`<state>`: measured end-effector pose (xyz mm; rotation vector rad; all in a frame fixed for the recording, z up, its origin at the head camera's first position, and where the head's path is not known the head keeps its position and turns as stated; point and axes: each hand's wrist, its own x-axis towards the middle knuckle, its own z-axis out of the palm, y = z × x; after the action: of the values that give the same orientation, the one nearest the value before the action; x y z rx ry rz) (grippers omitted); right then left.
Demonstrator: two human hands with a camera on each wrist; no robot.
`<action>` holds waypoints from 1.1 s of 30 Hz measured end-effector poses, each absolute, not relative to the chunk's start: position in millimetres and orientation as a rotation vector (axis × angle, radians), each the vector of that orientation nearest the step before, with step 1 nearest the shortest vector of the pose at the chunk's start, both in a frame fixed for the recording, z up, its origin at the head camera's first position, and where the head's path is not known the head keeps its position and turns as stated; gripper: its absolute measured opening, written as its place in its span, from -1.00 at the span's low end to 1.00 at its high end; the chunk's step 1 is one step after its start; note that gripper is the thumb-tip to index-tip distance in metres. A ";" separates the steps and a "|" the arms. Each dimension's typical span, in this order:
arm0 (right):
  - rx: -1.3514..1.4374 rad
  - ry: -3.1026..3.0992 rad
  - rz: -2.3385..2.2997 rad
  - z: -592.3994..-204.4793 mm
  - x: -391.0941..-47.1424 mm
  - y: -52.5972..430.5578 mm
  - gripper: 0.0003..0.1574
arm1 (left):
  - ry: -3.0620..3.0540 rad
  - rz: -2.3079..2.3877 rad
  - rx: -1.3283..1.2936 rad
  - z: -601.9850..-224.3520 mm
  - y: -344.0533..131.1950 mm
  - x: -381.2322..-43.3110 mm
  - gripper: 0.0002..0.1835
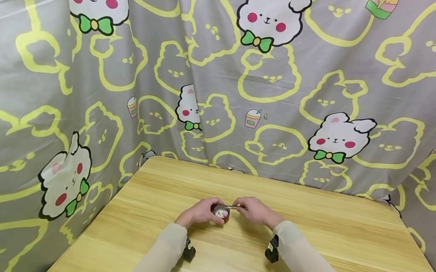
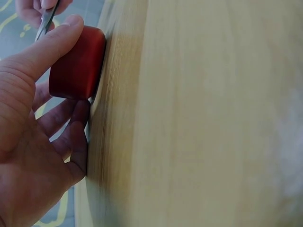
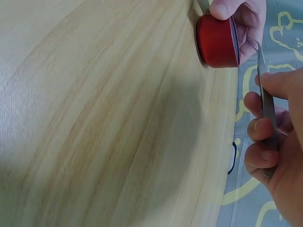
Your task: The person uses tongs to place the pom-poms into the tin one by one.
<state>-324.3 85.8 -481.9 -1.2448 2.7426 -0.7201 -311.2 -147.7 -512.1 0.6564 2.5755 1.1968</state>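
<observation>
A small red tin stands on the wooden table, and the head view looks into its open top at small pale, pink and yellow pieces. My left hand holds the tin from the left, thumb on the near side; part of its fingers is hidden behind the tin in the left wrist view. My right hand grips slim metal tweezers between thumb and fingers. Their bent tip points toward the tin and lies right at its rim. What the tip holds, I cannot tell.
The wooden table extends around both hands. A grey curtain with yellow outlines and white bunny faces hangs behind it and along the sides. Black wrist devices sit under both sleeves.
</observation>
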 end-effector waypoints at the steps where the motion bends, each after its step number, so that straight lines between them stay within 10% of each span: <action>1: -1.241 2.744 -0.721 -481.9 -324.0 86.5 -0.82 | 2.576 1.191 0.660 -512.5 -147.6 -311.1 -0.52; 33: -1.151 2.884 -0.729 -482.1 -315.4 161.6 -0.86 | 2.549 1.232 0.630 -507.6 -145.5 -306.6 -0.52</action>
<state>-315.4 161.6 -482.1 -1.1510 2.8842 -0.7292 -306.6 -145.5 -507.6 0.6303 2.5492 1.2323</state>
